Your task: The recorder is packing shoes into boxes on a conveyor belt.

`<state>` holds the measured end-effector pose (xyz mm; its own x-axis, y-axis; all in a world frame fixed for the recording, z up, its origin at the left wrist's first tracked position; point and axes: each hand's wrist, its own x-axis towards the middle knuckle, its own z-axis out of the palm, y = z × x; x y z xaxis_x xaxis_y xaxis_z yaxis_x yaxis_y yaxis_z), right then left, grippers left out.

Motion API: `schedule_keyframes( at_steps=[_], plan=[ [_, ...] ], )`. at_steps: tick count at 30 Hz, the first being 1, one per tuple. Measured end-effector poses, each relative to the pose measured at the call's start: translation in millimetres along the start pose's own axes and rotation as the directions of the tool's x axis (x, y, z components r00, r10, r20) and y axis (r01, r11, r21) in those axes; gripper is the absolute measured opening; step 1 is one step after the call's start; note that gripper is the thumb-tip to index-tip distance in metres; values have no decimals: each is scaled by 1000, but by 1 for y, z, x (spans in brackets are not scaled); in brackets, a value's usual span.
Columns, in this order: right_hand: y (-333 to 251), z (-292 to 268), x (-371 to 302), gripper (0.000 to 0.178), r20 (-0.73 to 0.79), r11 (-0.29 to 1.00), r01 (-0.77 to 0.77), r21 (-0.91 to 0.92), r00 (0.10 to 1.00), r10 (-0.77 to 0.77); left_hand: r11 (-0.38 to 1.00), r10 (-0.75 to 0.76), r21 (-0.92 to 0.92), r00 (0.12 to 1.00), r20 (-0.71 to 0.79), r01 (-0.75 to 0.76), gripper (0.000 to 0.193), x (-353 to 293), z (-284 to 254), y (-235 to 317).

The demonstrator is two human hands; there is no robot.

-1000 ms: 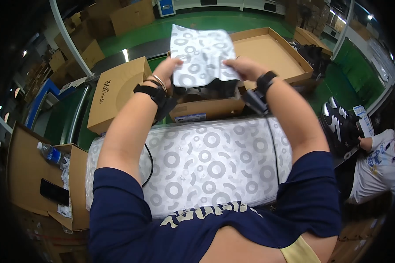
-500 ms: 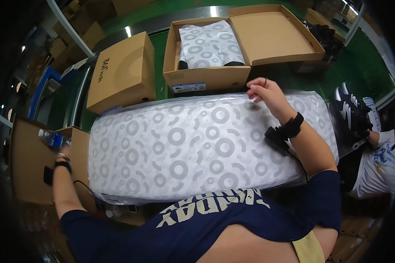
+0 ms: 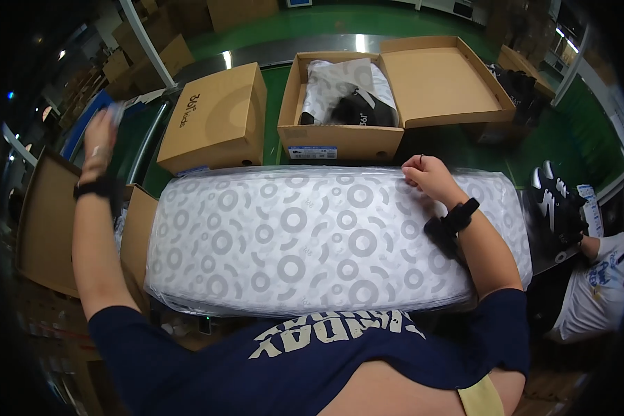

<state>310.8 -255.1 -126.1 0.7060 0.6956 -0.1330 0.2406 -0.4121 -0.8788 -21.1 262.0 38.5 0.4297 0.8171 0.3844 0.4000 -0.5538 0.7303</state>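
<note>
Raised at the far left, my left hand (image 3: 100,139) is closed on a small pale thing (image 3: 118,112), too blurred to name. My right hand (image 3: 430,179) has curled fingers over the far right part of a stack of patterned wrapping paper (image 3: 291,243) in clear plastic. Whatever those fingers hold, if anything, is hidden. Beyond the stack stands an open cardboard shoebox (image 3: 343,142). In it are patterned paper (image 3: 326,87) and a black shoe-like item (image 3: 364,109) with white marks, partly blurred.
A lidded shoebox (image 3: 215,118) stands left of the open one. An open carton (image 3: 45,229) is beneath my left forearm. At the right are black-and-white shoes (image 3: 551,191) beside another person's sleeve (image 3: 607,267). A metal rail (image 3: 291,55) runs behind the boxes.
My left hand has risen from the carton to the far left. My right hand has shifted slightly right and its fingers curl more. The black item now shows in the open shoebox.
</note>
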Motion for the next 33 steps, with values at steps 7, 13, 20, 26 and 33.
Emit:
schedule_keyframes(
  at_steps=[7, 13, 20, 26, 33],
  plan=[
    [-33, -57, 40, 42, -222, 753, 123, -647, 914, -340, 981, 157, 5, 818, 554, -192, 84, -80, 250, 95],
    [-45, -40, 67, 83, 116, 834, 421, -357, 906, -407, 722, -76, -491, 762, 643, 487, 80, -129, 248, 133],
    [-59, -10, 73, 66, 214, 790, 366, -491, 930, -297, 990, 136, -104, 865, 483, -97, 33, -90, 285, 79],
    [-42, -63, 70, 28, -452, 953, 169, 252, 891, -39, 796, 481, 9, 643, 596, -605, 21, -189, 286, 187],
    [-165, -124, 8, 15, -634, 653, 655, 380, 699, -331, 704, 707, -659, -168, 687, 266, 33, -396, 293, 262]
  ],
)
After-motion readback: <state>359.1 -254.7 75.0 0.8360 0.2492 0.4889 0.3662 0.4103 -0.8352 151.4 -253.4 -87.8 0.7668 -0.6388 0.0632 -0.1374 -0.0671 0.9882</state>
